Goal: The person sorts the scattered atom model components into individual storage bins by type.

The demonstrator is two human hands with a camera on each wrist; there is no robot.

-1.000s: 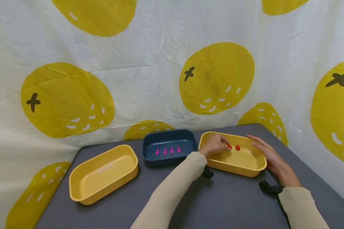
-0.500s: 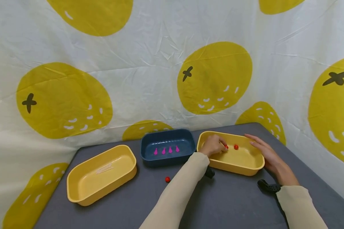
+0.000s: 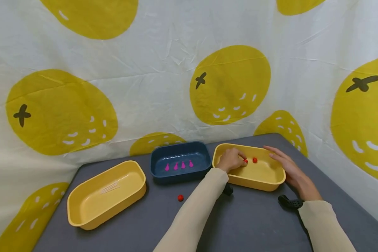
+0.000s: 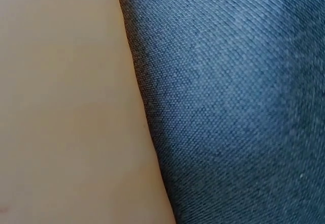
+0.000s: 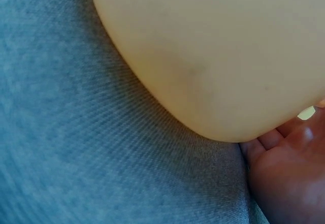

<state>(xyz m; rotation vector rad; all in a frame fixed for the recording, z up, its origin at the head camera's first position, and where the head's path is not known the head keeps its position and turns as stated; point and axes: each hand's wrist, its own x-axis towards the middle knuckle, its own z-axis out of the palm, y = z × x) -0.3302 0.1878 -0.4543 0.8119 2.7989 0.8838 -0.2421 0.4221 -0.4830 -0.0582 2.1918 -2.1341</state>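
My left hand [image 3: 230, 160] reaches over the near left side of the right-hand yellow tray [image 3: 271, 185], its thumb and forefinger pinching a small red ball [image 3: 245, 161] low inside. Just right of it in the tray lies another red ball [image 3: 254, 160]. At the tray's right end, my right hand [image 3: 291, 171] rests with long fingers along the outer wall and rim. The right wrist view shows its palm [image 5: 289, 178] beside the tray wall [image 5: 213, 56]. In the left wrist view only the tray wall [image 4: 66, 102] and dark cloth appear.
A third red ball [image 3: 180, 198] sits on the grey table [image 3: 239, 224], left of the left sleeve. The dark blue tray [image 3: 173, 179] holds several pink pear-shaped pieces [image 3: 183, 165]. Pale thin sticks [image 3: 110, 187] lie in the left yellow tray [image 3: 119, 204]. A lemon-print curtain hangs behind.
The left hand has shifted slightly within the tray, staying at the red ball. The table's red ball has come into sight from behind the left sleeve. The head view has turned slightly right.
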